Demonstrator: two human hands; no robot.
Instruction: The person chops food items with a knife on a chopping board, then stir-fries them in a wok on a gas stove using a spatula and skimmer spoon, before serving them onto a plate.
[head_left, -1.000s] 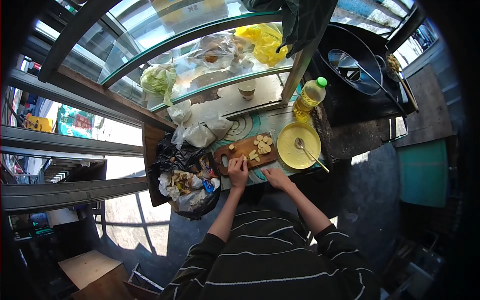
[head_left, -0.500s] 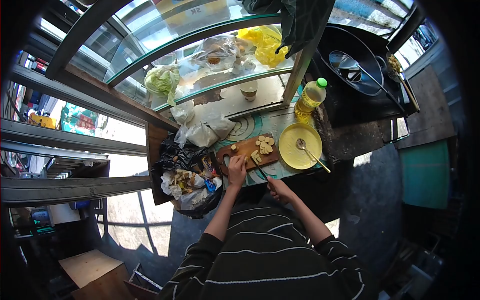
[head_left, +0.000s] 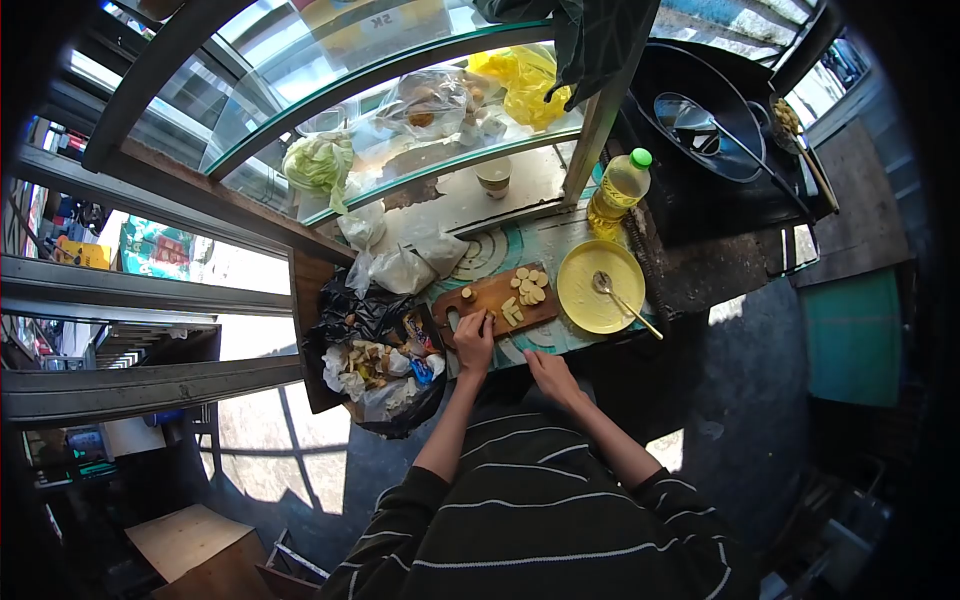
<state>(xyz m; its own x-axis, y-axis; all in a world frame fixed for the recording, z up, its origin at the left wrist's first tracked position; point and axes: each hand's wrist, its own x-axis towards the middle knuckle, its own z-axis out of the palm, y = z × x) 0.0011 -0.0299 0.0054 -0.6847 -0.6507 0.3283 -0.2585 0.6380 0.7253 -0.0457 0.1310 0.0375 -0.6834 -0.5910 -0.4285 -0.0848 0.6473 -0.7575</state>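
A wooden cutting board (head_left: 487, 293) lies on the patterned counter, with pale cut slices (head_left: 528, 289) heaped at its right end. My left hand (head_left: 474, 338) rests on the board's near edge and pins a small piece of food under its fingertips. My right hand (head_left: 546, 374) is below and to the right of the board, at the counter's front edge, closed around a knife handle. The blade is hard to make out. Right of the board sits a yellow plate (head_left: 585, 275) with a spoon (head_left: 618, 299) in it.
A black bag of peelings and wrappers (head_left: 378, 378) hangs left of the board. White plastic bags (head_left: 400, 266) lie behind it. A bottle of oil (head_left: 617, 189) stands at the back right beside a dark wok (head_left: 705, 125). A glass case holds cabbage (head_left: 318, 160).
My right hand drew back from the board with the knife toward the counter's front edge. My left hand stayed on the board holding the piece.
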